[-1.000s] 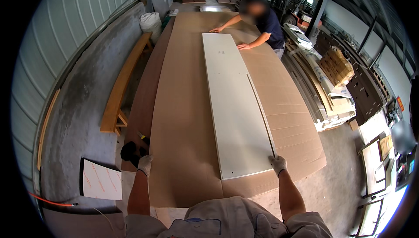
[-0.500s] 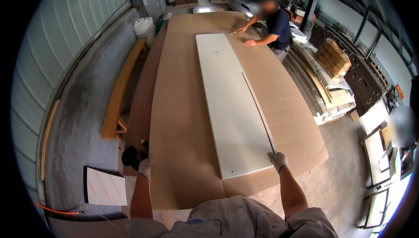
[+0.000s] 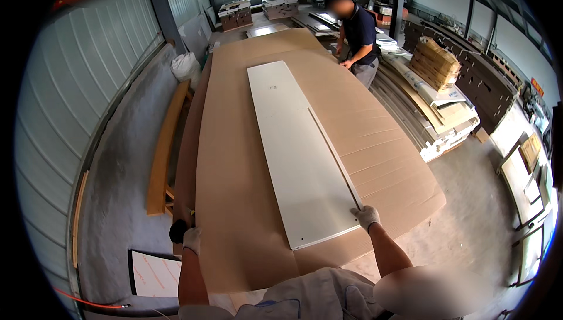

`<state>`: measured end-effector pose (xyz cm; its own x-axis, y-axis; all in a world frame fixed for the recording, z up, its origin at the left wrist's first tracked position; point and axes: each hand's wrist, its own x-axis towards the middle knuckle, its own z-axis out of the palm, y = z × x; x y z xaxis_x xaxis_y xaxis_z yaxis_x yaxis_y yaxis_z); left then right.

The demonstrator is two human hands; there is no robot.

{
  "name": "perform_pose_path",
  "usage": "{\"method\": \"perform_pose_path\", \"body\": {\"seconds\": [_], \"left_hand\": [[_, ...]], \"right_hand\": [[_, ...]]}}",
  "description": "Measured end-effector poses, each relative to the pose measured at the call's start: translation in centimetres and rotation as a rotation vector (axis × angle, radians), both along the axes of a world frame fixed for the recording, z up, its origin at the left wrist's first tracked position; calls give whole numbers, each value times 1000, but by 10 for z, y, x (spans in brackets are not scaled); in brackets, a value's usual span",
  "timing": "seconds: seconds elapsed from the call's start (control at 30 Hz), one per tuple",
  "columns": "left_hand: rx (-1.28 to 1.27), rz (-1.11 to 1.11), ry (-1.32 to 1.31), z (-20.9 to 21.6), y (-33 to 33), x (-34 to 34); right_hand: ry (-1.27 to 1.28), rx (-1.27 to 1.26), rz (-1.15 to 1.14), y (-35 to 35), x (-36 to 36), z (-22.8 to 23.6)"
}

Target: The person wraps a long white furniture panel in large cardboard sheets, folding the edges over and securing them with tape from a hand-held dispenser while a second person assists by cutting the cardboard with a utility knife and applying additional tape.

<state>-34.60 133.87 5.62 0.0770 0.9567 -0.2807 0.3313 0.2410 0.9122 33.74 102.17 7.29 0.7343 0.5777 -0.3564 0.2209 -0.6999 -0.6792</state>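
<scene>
A long white panel lies flat on a large brown cardboard sheet, with a narrow strip along its right edge. My gloved right hand grips the panel's near right corner, fingertips over the edge. At the sheet's near left edge is my gloved left hand, next to a black object I cannot make out. The left fingers are hidden. A co-worker in a dark shirt stands at the far right edge, hands low beside the sheet.
To the left, a wooden bench runs along a low grey wall, with a white sack beyond it. Stacked boards bearing a wrapped bundle stand at the right. A white sheet with red marks leans at lower left.
The view has shifted. The co-worker has straightened and drawn both hands back from the cardboard's top to its edge. My right hand's fingers reach slightly farther onto the panel's corner.
</scene>
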Motion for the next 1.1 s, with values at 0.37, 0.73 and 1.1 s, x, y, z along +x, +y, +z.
{"method": "perform_pose_path", "body": {"seconds": [0.37,0.73,1.1], "left_hand": [[70,57,-22,97,-19,51],[450,-309,592,291,-91,249],[648,-716,927,277,-132,507]], "right_hand": [[-10,-65,178,-8,11,25],[-22,-104,246,-10,27,19],[39,-75,272,-10,25,26]]}}
